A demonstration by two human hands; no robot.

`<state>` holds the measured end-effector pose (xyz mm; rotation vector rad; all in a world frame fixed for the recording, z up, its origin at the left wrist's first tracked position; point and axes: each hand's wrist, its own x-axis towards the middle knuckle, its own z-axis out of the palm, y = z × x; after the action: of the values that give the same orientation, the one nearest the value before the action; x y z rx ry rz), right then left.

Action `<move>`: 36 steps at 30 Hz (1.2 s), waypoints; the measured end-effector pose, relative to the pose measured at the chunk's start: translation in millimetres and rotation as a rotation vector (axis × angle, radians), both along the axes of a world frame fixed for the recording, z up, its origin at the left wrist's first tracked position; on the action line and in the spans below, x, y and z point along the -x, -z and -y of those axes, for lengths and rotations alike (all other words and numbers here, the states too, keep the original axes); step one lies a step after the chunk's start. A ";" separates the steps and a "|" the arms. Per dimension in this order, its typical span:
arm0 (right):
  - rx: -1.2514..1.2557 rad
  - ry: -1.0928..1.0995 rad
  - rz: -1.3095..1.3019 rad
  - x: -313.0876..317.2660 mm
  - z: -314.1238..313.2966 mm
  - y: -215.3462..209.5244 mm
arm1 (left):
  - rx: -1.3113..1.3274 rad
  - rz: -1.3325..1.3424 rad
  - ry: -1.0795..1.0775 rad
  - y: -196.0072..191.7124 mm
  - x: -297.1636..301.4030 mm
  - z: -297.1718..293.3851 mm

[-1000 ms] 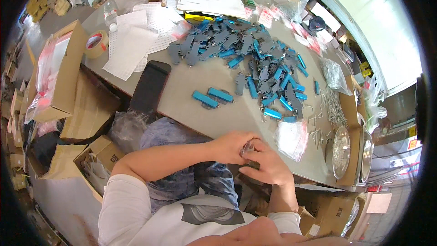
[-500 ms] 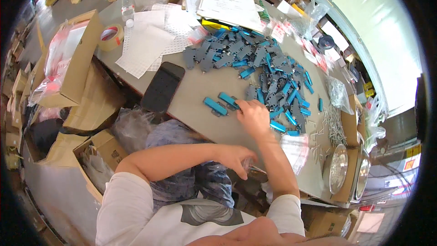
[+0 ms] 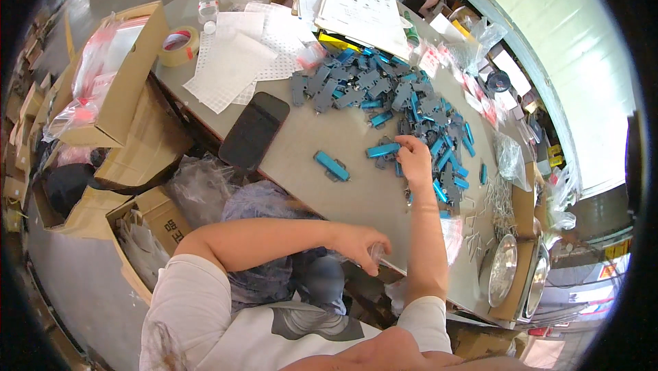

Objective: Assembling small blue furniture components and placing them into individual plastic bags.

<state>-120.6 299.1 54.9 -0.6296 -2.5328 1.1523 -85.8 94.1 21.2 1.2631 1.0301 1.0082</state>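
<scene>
My right hand [image 3: 415,160] pinches the right end of a small blue-and-grey part [image 3: 381,151] at the near left edge of a pile. The pile [image 3: 404,97] holds many such parts, blue bars on dark grey plates, heaped loosely. A single blue-and-grey part [image 3: 332,165] lies apart on the table, left of my right hand. My left hand [image 3: 362,245] is held low at the table's near edge, its fingers curled round a small piece of clear plastic [image 3: 376,252]; what kind it is does not show.
A black phone [image 3: 254,131] lies at the table's left edge, near a tape roll [image 3: 179,46] and paper sheets [image 3: 236,62]. Metal pins [image 3: 504,199] and a metal bowl [image 3: 502,270] are on the right. Open cardboard boxes [image 3: 130,90] stand on the left.
My right hand has moved right to the pile with one of the two separate parts. The other part stays on the table. My left hand is nearly unmoved; the whole view has shifted slightly.
</scene>
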 end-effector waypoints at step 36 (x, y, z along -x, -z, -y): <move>0.584 -0.314 -0.286 -120.1 58.6 -25.9 | -0.036 0.619 -0.493 -6.2 7.4 -6.9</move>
<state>-0.4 240.5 80.8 -0.1589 -2.0912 1.9646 -93.3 101.0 27.4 0.6443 0.8388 1.6698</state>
